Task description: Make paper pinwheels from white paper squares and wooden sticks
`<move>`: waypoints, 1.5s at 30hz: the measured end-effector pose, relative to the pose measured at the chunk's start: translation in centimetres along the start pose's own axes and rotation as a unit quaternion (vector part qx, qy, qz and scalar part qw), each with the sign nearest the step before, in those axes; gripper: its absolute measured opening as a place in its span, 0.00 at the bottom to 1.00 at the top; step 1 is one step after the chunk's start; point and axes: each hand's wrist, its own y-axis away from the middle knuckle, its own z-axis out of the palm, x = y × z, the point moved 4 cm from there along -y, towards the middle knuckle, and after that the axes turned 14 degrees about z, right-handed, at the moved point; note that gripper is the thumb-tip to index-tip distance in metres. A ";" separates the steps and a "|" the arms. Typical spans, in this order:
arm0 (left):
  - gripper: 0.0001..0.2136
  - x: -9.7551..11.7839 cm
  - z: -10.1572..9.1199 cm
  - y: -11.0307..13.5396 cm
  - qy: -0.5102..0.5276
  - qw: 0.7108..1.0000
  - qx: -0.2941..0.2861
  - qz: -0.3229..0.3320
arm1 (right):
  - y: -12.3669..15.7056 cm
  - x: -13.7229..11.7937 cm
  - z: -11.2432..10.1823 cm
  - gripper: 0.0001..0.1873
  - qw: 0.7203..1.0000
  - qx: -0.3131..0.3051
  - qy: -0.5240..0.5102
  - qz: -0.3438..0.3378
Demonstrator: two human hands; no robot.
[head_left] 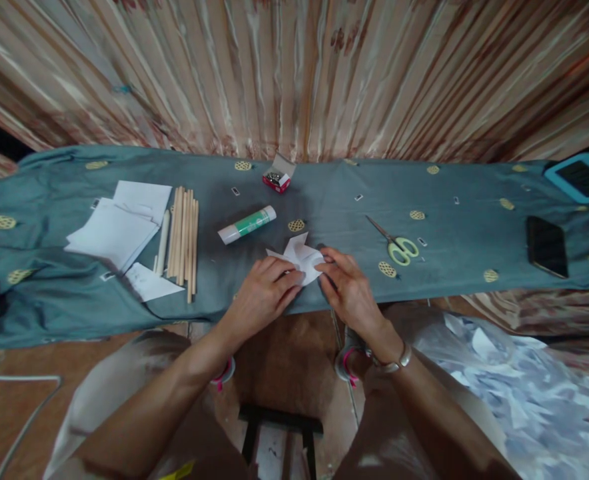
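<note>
A small piece of folded white paper [302, 257] lies near the front edge of a table covered in grey-blue cloth [334, 200]. My left hand [264, 293] rests on the paper's left side, fingers bent and pressing on it. My right hand [347, 287] pinches the paper's right corner between thumb and fingers. A glue stick [247, 225] lies just behind and to the left of the paper. Green-handled scissors [397, 243] lie to the right of my right hand.
A stack of white paper sheets [119, 230] and a row of wooden sticks [183, 237] lie at the left. A small red box [277, 175] stands open at the back. A black phone [546, 247] and a blue-framed object [582, 177] are at the right. A bag of paper scraps [514, 380] sits below the table.
</note>
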 end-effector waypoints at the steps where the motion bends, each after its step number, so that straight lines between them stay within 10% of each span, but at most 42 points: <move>1: 0.09 0.3 0.1 0.0 -0.001 1.000 -0.006 0.005 | 0.0 -0.2 0.0 0.12 1.000 0.000 0.002 -0.002; 45: 0.08 1.2 0.9 2.0 0.033 0.999 -0.039 0.005 | -0.2 -0.6 0.9 0.09 0.996 -0.021 -0.051 0.067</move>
